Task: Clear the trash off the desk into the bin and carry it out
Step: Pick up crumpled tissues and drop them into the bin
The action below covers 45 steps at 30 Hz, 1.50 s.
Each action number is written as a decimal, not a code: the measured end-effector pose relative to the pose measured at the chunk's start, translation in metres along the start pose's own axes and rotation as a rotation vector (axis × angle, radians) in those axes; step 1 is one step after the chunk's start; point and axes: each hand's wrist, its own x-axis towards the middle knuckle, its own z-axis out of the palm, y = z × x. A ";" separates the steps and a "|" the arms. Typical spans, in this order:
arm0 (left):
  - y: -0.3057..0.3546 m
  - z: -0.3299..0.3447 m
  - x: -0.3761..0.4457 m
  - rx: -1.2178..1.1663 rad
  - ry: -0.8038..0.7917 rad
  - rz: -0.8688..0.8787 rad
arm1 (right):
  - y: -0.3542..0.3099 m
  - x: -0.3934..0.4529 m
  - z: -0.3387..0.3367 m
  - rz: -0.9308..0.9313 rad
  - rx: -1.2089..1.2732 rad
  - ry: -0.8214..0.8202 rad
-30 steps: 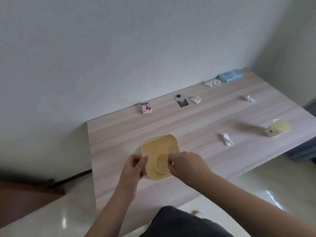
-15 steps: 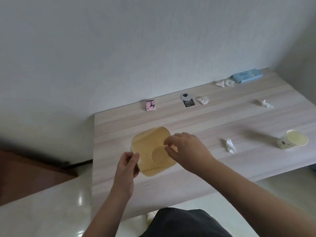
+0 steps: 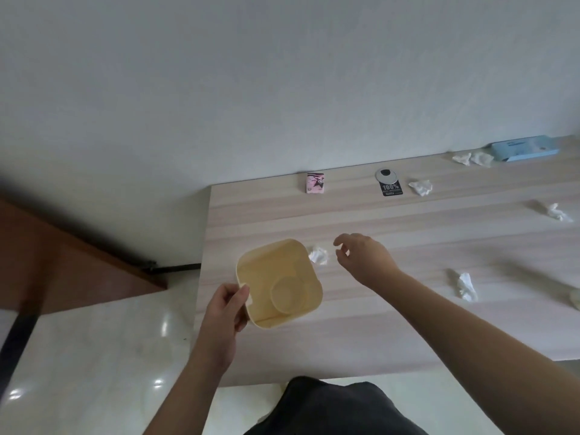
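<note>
A small yellow bin point(image 3: 266, 277) stands on the light wooden desk point(image 3: 361, 334) near its left end, with a yellow paper cup point(image 3: 287, 294) lying inside it. My left hand point(image 3: 224, 312) grips the bin's near-left rim. My right hand point(image 3: 361, 255) hovers open just right of the bin, fingers apart, close to a crumpled white tissue point(image 3: 318, 255) beside the bin's far corner. Other crumpled tissues lie at the middle right point(image 3: 465, 285), further right point(image 3: 557, 212), and along the back point(image 3: 421, 187), point(image 3: 472, 158).
Along the back edge by the white wall sit a small pink box point(image 3: 315, 182), a black and silver tag point(image 3: 388, 185) and a blue pack point(image 3: 523, 148). A brown board point(image 3: 62, 262) leans at the left over glossy floor point(image 3: 94, 356). A pale object point(image 3: 576, 299) touches the right frame edge.
My right hand has left the cup inside the bin and moved out to the right, opening beside the tissue. The view has shifted left; my left hand stays on the rim.
</note>
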 end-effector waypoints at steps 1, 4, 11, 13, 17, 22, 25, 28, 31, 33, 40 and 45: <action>0.002 -0.005 0.004 0.009 -0.002 0.001 | 0.000 0.007 0.010 0.002 -0.033 -0.041; 0.008 -0.015 0.017 0.017 0.022 0.004 | -0.002 0.027 0.034 0.017 -0.113 -0.180; 0.021 -0.043 0.043 -0.057 0.018 0.034 | -0.008 0.066 0.081 0.061 -0.316 -0.362; 0.023 -0.053 0.048 -0.060 0.003 0.039 | -0.007 0.074 0.091 0.064 -0.344 -0.387; 0.023 -0.075 0.057 -0.069 -0.006 0.025 | -0.002 0.079 0.108 0.098 -0.401 -0.437; 0.018 -0.092 0.067 -0.051 -0.008 0.001 | 0.002 0.071 0.125 0.105 -0.354 -0.333; 0.016 -0.090 0.071 -0.047 -0.020 -0.007 | 0.008 0.064 0.128 0.139 -0.332 -0.272; 0.018 -0.085 0.075 -0.057 -0.034 -0.016 | 0.010 0.058 0.124 0.224 -0.249 -0.317; 0.019 -0.077 0.078 -0.034 -0.060 -0.026 | 0.000 0.053 0.111 0.340 0.004 -0.252; 0.019 -0.072 0.080 -0.020 -0.074 -0.040 | -0.013 0.050 0.096 0.386 0.212 -0.163; 0.017 -0.054 0.089 -0.031 -0.152 -0.066 | -0.057 0.038 0.050 0.312 0.489 0.089; 0.020 -0.040 0.098 -0.021 -0.219 -0.064 | -0.053 0.035 0.036 0.275 0.622 0.212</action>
